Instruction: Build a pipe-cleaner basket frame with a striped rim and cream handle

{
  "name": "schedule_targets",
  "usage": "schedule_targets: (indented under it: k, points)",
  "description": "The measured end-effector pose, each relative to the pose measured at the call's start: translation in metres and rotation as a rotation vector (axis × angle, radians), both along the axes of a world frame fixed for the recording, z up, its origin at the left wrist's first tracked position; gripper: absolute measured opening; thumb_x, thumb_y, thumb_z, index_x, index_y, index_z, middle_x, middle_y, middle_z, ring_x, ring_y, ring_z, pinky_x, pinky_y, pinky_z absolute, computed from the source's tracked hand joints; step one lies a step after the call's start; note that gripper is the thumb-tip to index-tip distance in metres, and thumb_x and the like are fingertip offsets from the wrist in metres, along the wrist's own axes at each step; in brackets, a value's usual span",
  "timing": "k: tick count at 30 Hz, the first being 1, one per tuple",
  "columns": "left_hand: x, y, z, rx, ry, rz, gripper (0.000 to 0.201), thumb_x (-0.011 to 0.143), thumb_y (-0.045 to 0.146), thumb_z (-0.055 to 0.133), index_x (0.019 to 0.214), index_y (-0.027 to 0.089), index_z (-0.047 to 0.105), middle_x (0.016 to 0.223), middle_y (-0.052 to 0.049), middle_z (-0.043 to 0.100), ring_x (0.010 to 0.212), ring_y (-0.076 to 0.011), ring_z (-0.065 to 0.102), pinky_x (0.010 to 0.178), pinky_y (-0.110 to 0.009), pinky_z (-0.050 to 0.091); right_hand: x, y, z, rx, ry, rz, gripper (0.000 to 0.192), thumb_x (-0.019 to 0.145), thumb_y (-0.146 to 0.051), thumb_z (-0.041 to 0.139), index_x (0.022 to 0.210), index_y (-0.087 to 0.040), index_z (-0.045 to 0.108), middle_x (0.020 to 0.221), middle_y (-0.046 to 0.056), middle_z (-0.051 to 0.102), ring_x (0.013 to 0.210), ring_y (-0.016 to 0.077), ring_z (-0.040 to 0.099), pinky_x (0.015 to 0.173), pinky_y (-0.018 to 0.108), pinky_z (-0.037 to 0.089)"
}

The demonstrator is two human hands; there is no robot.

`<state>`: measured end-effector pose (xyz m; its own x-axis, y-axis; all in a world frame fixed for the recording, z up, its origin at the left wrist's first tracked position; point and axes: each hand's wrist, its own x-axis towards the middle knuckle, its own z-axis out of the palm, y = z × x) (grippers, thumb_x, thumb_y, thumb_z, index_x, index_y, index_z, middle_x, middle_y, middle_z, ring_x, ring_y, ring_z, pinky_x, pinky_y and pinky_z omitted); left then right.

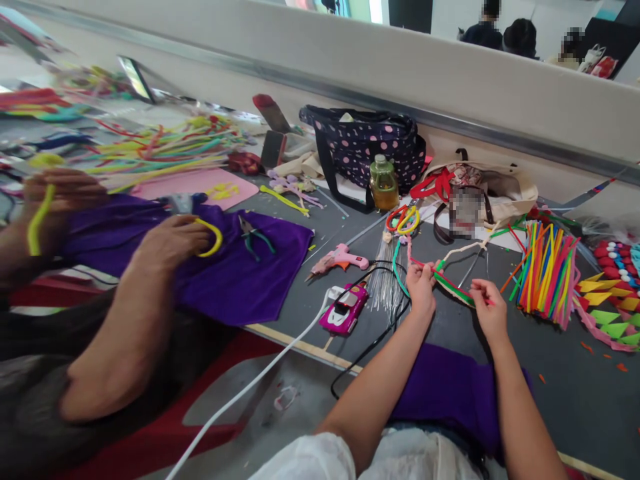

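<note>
Head view: left hand (423, 288) and right hand (490, 308) pinch strips (454, 287) (fuzzy, perhaps); glue gun (339, 261), cord (369, 355) nearby.

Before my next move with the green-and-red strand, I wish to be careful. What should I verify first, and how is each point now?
1. Left hand on the green-and-red strand: ok, fingers at its near-left end.
2. Right hand on the strand: ok, fingers at its other end.
3. Pink glue gun apart from both hands: ok, lying on the table to the left.
4. Glue gun cool: cannot tell; heat does not show.
5. Black cord well away from the left forearm: not ok, it loops close by.
</note>
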<state>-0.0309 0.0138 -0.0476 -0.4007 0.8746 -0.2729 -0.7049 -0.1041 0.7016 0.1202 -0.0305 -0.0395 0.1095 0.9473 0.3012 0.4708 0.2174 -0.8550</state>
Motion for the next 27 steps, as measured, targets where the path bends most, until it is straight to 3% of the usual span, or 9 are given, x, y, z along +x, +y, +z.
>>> schedule_targets:
  k: [3,6,9,11,15,17,20,24,27]
  points:
    - [-0.001,0.001,0.004,0.013,-0.074,0.044,0.035,0.067,0.032,0.075,0.073,0.017,0.044,0.077,-0.001,0.061,0.089,-0.0248,0.069,0.075,-0.035,0.054,0.004,0.002,-0.001,0.016,0.121,-0.179,0.030,0.084,-0.043,0.052,0.098,-0.018,0.062,0.091,0.006,0.063,0.079,0.0166,0.058,0.074,0.031,0.047]
    - [-0.003,0.003,0.008,0.018,-0.150,0.060,0.034,0.067,0.027,0.076,0.072,0.016,0.044,0.076,0.000,0.061,0.088,-0.0243,0.069,0.080,-0.037,0.052,0.008,0.003,-0.002,0.007,0.088,-0.340,0.036,0.078,-0.048,0.059,0.097,-0.017,0.062,0.093,0.007,0.063,0.075,0.0156,0.056,0.072,0.029,0.046]
    - [-0.006,0.006,0.015,0.041,-0.207,0.102,0.030,0.069,0.022,0.075,0.072,0.016,0.045,0.077,-0.001,0.061,0.089,-0.0226,0.069,0.086,-0.038,0.050,0.006,0.003,-0.001,-0.041,0.126,-0.418,0.045,0.071,-0.051,0.067,0.100,-0.017,0.058,0.096,0.008,0.063,0.067,0.0129,0.055,0.063,0.026,0.046]
    - [-0.007,0.008,0.022,0.060,-0.227,0.127,0.028,0.072,0.020,0.073,0.072,0.016,0.045,0.078,-0.001,0.061,0.090,-0.0221,0.068,0.088,-0.038,0.048,0.000,0.001,0.003,-0.123,0.266,-0.376,0.050,0.069,-0.053,0.068,0.102,-0.018,0.055,0.088,0.005,0.064,0.056,0.0101,0.053,0.051,0.022,0.043]
    - [-0.006,0.013,0.039,0.110,-0.234,0.134,0.026,0.073,0.019,0.071,0.073,0.016,0.046,0.079,-0.002,0.061,0.093,-0.0228,0.068,0.090,-0.039,0.048,-0.013,-0.001,0.014,-0.408,0.650,-0.102,0.048,0.069,-0.055,0.068,0.099,-0.020,0.055,0.052,-0.007,0.053,0.032,0.0061,0.039,0.029,0.016,0.023]
    - [-0.004,0.015,0.045,0.141,-0.227,0.137,0.026,0.073,0.020,0.071,0.073,0.016,0.046,0.078,-0.001,0.061,0.092,-0.0228,0.068,0.089,-0.039,0.048,-0.014,-0.001,0.020,-0.449,0.758,-0.048,0.045,0.064,-0.051,0.074,0.090,-0.019,0.058,0.048,-0.008,0.050,0.034,0.0071,0.044,0.030,0.016,0.031]
    - [0.001,0.019,0.049,0.151,-0.224,0.110,0.025,0.073,0.022,0.071,0.073,0.016,0.047,0.076,-0.001,0.060,0.092,-0.0229,0.068,0.087,-0.039,0.049,-0.009,0.004,0.025,-0.355,0.830,-0.125,0.041,0.058,-0.045,0.080,0.080,-0.017,0.059,0.053,-0.007,0.055,0.042,0.0090,0.054,0.040,0.020,0.047]
    - [0.004,0.022,0.043,0.114,-0.227,0.029,0.028,0.071,0.026,0.073,0.071,0.016,0.047,0.073,-0.001,0.060,0.088,-0.0210,0.068,0.083,-0.037,0.051,0.003,0.011,0.027,-0.192,0.764,-0.224,0.040,0.062,-0.045,0.078,0.085,-0.016,0.062,0.051,-0.006,0.057,0.041,0.0110,0.056,0.042,0.021,0.048]
    - [0.002,0.020,0.038,0.070,-0.178,-0.118,0.033,0.068,0.034,0.075,0.073,0.016,0.049,0.075,-0.002,0.062,0.081,-0.0194,0.068,0.074,-0.032,0.054,0.008,0.013,0.028,-0.133,0.681,-0.259,0.040,0.065,-0.046,0.075,0.088,-0.016,0.063,0.050,-0.005,0.057,0.041,0.0127,0.057,0.043,0.022,0.048]
